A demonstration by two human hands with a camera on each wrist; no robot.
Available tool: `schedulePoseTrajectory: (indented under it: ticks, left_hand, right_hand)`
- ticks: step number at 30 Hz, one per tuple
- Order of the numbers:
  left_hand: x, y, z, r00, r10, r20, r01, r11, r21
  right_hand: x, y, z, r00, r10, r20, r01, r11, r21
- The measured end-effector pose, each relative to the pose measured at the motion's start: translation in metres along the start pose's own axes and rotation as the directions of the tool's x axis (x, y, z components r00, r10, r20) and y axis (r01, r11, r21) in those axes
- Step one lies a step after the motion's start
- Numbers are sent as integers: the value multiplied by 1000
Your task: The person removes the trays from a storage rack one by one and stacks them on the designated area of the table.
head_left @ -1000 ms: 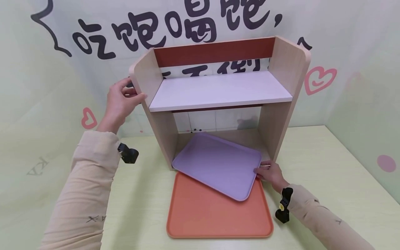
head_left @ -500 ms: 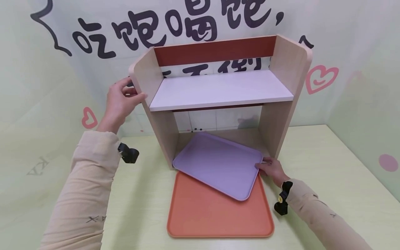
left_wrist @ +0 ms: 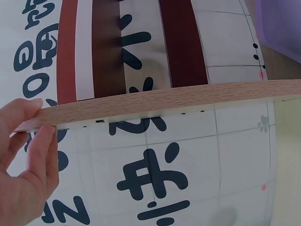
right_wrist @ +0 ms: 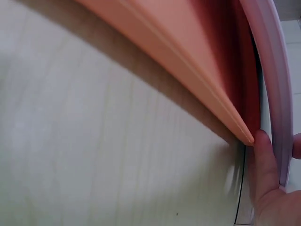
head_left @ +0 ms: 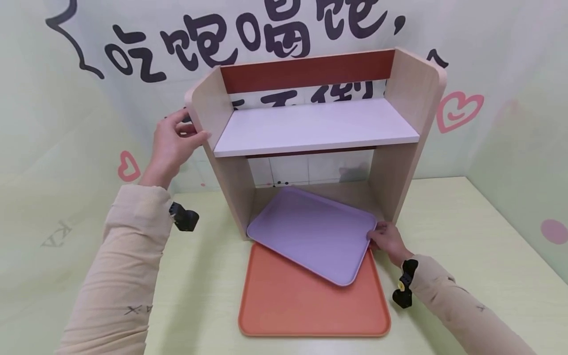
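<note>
A small wooden shelf unit with a white middle board stands on the table. My left hand grips the front edge of its left side panel; in the left wrist view thumb and fingers pinch the panel edge from both sides. Skewed in the lower compartment lies a purple tray, its front corner jutting out. My right hand holds that tray's right edge between thumb and fingers, as the right wrist view shows on the tray rim. Partly beneath it is an orange tray, flat on the table.
The pale wooden table extends to both sides of the shelf. Behind it hangs a white wall covering with black characters and pink hearts. A similar covering closes the right side.
My right hand has shifted slightly up and back along the purple tray's right edge. The tray hardly moves, and the left hand keeps its grip on the panel.
</note>
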State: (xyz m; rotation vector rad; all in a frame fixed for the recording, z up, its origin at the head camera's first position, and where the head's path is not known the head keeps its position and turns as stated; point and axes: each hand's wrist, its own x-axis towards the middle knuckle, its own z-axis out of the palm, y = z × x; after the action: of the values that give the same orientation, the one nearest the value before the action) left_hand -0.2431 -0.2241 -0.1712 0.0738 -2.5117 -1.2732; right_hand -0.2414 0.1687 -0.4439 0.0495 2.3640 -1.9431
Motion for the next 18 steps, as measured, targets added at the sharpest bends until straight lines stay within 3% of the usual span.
schedulePoseTrajectory:
  ticks: [7, 11, 18]
  left_hand:
    - [0, 0, 1, 1000, -2, 2, 2, 1000, 9]
    - [0, 0, 1, 1000, 0, -1, 0, 1000, 8]
    - [0, 0, 0, 1000, 6, 0, -6, 1000, 10]
  right_hand:
    - [-7, -5, 6, 997, 48, -55, -42, 994, 99]
    - [-11, -11, 7, 994, 94, -47, -85, 984, 159]
    - [-14, -18, 4, 990, 142, -12, -129, 932, 337]
